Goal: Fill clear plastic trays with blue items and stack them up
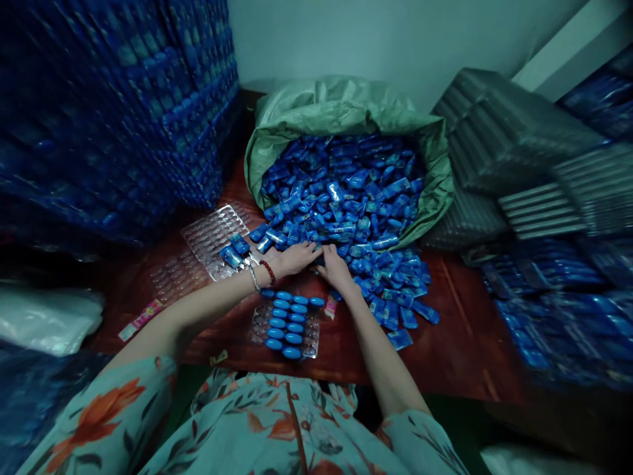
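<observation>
My left hand (295, 257) and right hand (334, 267) meet at the near edge of a heap of small blue packets (346, 204) that spills from a green sack (341, 109) onto the red-brown counter (465, 330). The left hand lies flat on the packets, fingers (311, 249) stretched toward the right hand; whether it grips anything I cannot tell. The right hand is curled down into the pile, its fingers buried among the packets — if they have closed on one, the view does not show it. On my left wrist sit a red bead bracelet (268, 272) and a silver bangle (254, 278).

Just below my hands, near my body, lies a clear plastic tray (312, 343) — part filled with rows of blue capsules (287, 323). More clear trays (210, 237) lie to the left on the counter, a few loose packets resting on their near corner. A small pink-and-yellow wrapper (141, 320) lies farther left. Stacked blue packs (123, 99) rise at the left; grey tray stacks (519, 145) lean at the right.
</observation>
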`<state>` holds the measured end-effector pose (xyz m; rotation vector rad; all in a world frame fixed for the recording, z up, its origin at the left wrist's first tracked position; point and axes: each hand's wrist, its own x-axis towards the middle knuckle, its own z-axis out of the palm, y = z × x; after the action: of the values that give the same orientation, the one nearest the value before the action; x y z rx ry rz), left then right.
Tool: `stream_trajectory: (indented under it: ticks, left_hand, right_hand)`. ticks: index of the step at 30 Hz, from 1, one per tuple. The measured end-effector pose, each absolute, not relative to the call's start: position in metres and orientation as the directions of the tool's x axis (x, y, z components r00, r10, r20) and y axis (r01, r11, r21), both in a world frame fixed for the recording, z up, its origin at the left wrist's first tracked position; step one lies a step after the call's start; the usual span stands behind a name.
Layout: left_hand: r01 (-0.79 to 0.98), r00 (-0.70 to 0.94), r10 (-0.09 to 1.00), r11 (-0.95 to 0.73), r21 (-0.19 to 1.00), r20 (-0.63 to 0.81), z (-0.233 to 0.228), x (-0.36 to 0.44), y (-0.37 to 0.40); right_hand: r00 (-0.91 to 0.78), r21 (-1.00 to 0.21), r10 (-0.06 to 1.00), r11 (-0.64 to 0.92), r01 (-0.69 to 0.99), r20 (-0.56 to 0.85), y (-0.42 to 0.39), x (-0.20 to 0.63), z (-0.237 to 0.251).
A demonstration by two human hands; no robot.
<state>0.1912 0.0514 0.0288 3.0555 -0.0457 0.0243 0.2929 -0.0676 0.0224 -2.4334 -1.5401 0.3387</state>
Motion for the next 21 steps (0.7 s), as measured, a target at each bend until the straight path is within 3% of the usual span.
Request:
stream_trajectory:
  ticks: [4, 6, 9, 12, 16, 19, 21]
  left_hand:
    - [-0.084, 0.996, -0.083, -0.997, 0.001, 0.024, 0.023, 0.186, 0.048]
    - [-0.100, 0.995, -0.101, -0.995, -0.028, 0.028, 0.022, 0.187, 0.049]
    - [-0.126, 0.992, -0.126, -0.992, -0.021, -0.016, 0.023, 0.191, 0.053]
    - [-0.133, 0.990, -0.133, -0.991, 0.005, -0.053, 0.027, 0.193, 0.060]
    - [-0.015, 0.998, -0.009, -0.993, 0.113, 0.060, 0.040, 0.180, 0.070]
    - [0.094, 0.964, 0.169, -0.938, 0.334, 0.205, 0.051, 0.150, 0.073]
    - [0.139, 0.912, 0.300, -0.868, 0.476, 0.280, 0.060, 0.118, 0.072]
  right_hand:
    - [0.521, -0.582, 0.844, -0.363, 0.728, 0.125, -0.101, 0.298, 0.010]
    - [0.651, -0.701, 0.735, -0.362, 0.614, 0.191, -0.120, 0.297, 0.008]
    - [0.834, -0.879, 0.547, -0.360, 0.313, 0.073, -0.156, 0.290, 0.012]
    - [0.818, -0.952, 0.573, -0.275, 0.134, -0.050, -0.192, 0.269, 0.021]
    - [0.698, -0.920, 0.714, -0.232, 0.316, 0.060, -0.213, 0.228, 0.026]
    - [0.576, -0.784, 0.791, -0.218, 0.581, 0.207, -0.209, 0.209, 0.023]
    - [0.449, -0.656, 0.864, -0.205, 0.727, 0.227, -0.204, 0.206, 0.022]
